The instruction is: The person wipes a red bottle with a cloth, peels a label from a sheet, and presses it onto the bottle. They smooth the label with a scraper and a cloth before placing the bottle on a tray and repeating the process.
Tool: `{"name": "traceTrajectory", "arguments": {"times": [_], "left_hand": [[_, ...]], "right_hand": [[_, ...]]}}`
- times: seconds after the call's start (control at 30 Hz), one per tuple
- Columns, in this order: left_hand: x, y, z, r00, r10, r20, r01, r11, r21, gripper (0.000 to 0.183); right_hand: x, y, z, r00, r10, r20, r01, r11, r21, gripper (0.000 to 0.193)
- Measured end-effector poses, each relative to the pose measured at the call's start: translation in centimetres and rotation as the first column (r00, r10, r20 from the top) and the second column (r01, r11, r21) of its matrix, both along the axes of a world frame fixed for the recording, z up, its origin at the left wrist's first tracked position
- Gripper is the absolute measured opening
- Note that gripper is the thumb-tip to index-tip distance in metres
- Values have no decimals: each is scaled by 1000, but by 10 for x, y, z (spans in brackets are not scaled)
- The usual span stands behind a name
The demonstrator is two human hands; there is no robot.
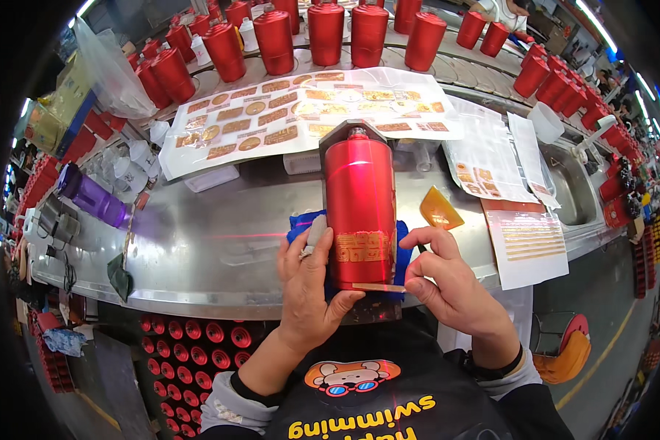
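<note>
A glossy red bottle (358, 191) with a metallic neck lies in a dark angular holder (335, 136) on the bench, its neck pointing away from me. Around its lower part runs a gold patterned band (363, 247). My left hand (306, 282) is wrapped against the bottle's lower left side, with a grey-white covering on one finger and the thumb near the base. In a pinch, my right hand (451, 282) has the right end of a thin gold strip (376, 287), which lies across the bottle near its base. Blue cloth (402, 253) shows beneath.
Behind the bottle spreads a white sheet of gold stickers (271, 121). To the right are a yellow scraper (441, 208), a sheet with gold strips (528, 242) and a sink (568, 187). A purple bottle (92, 194) is at left. Red bottles (325, 35) line a conveyor; a person works far right.
</note>
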State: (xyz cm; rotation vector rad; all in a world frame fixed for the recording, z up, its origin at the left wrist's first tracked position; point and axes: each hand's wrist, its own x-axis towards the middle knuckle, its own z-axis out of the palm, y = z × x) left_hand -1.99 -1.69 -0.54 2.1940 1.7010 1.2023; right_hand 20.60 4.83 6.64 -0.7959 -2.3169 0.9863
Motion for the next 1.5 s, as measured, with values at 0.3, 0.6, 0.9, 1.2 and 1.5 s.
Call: {"name": "traceTrajectory", "arguments": {"times": [0.3,0.6,0.9,1.2,1.5], "left_hand": [[-1,1,-4,852,-91,515,166,981,-101,78],[8,5,2,830,-44,556,147,979,-142,71],[1,5,-6,613,-111,783,288,953,-91,71],[7,4,-2,757,-77,648,211,969,-131,74],[9,5,-2,776,-72,626,194,973,-129,72]], "right_hand": [[-3,-2,-1,1000,-7,-12,7,1000,25,12],[-1,-2,-3,999,14,-45,-15,1000,-22,20],[-5,0,-8,998,-28,-55,27,1000,-11,18],[-4,-1,-15,996,-73,-56,71,997,-44,18],[-5,-1,-24,992,-113,-53,108,990,-86,19]]}}
